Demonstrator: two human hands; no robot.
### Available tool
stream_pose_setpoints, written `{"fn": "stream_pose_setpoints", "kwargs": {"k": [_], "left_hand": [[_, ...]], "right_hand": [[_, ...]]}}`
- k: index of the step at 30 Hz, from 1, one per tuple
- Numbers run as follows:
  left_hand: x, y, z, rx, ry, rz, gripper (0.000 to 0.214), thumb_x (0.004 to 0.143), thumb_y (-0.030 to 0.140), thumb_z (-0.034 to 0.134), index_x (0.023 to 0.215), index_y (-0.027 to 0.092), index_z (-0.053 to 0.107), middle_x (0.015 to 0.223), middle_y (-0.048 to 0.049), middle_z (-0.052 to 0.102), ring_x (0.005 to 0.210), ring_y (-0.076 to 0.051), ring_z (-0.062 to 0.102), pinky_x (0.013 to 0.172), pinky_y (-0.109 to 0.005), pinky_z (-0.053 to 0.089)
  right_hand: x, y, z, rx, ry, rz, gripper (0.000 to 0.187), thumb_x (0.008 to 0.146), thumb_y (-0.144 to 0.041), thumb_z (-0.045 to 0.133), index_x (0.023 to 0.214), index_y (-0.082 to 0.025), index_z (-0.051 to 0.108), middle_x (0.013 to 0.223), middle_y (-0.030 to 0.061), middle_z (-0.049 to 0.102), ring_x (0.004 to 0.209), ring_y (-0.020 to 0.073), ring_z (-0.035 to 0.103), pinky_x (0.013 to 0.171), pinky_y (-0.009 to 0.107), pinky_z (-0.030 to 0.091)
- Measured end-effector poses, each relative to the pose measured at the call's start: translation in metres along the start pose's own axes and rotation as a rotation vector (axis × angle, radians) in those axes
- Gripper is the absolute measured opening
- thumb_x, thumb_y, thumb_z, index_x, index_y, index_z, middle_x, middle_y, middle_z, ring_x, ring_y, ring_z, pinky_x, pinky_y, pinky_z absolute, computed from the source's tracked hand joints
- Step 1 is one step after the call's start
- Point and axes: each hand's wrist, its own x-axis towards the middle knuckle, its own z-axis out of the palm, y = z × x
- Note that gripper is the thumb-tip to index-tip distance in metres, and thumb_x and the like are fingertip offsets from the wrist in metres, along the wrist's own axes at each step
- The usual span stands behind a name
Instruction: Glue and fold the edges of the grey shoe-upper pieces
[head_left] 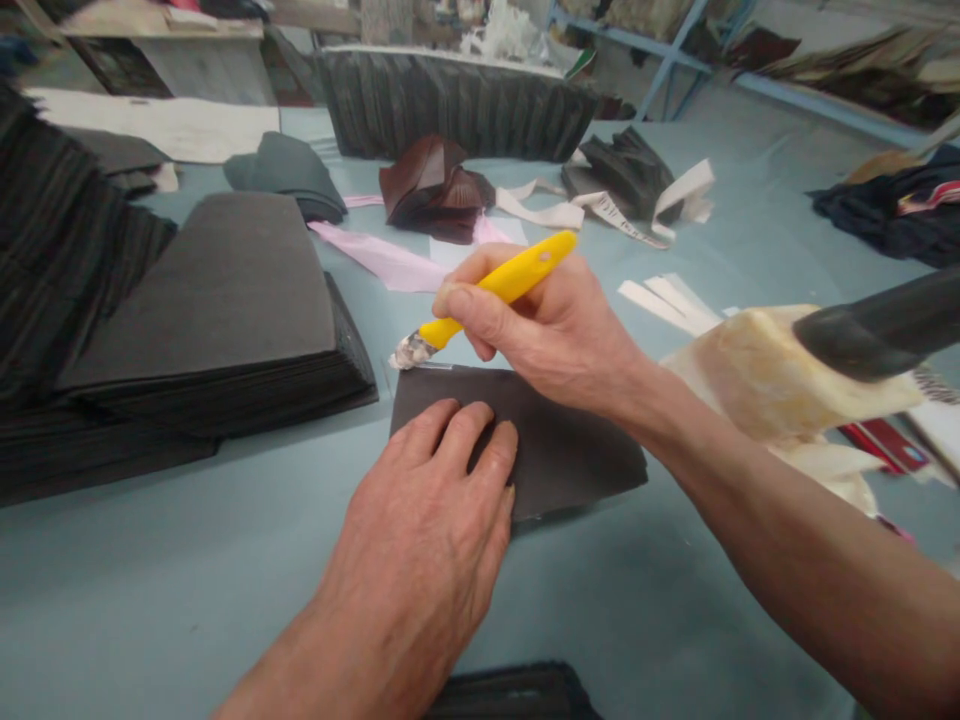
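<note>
A dark grey piece of material (570, 450) lies flat on the blue-grey table (187, 580) in front of me. My left hand (427, 530) rests flat on its near left part, fingers stretched out and pressing it down. My right hand (540, 320) is closed around a yellow-handled brush (502, 285). The brush's whitish tip touches the far left corner of the piece, just above my left fingers.
A tall stack of dark cut pieces (202, 320) sits to the left. A pleated black stack (457, 100), brown folded pieces (431, 185) and pale strips (600, 205) lie at the back. A cream-coloured block with a black handle (780, 375) stands at the right.
</note>
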Motion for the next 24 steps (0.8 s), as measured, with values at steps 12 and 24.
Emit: {"fn": "stream_pose_setpoints", "kwargs": {"k": [12, 24], "left_hand": [[-0.001, 0.0, 0.001, -0.034, -0.082, -0.042, 0.044, 0.108, 0.02, 0.036, 0.131, 0.01, 0.073, 0.133, -0.013, 0.077, 0.125, -0.035, 0.069, 0.108, -0.052, 0.064], [-0.003, -0.001, -0.001, -0.064, -0.175, -0.074, 0.045, 0.108, 0.022, 0.037, 0.138, 0.012, 0.069, 0.143, -0.0152, 0.072, 0.131, -0.038, 0.066, 0.109, -0.057, 0.063]], "right_hand": [[0.0, -0.006, -0.008, -0.027, -0.015, 0.003, 0.043, 0.106, -0.058, 0.067, 0.088, -0.019, 0.066, 0.067, -0.0074, 0.054, 0.061, 0.0069, 0.047, 0.058, 0.023, 0.039], [-0.011, -0.006, -0.029, -0.129, -0.059, 0.036, 0.044, 0.106, -0.059, 0.066, 0.089, -0.018, 0.068, 0.07, -0.0047, 0.057, 0.068, 0.009, 0.054, 0.062, 0.021, 0.044]]}}
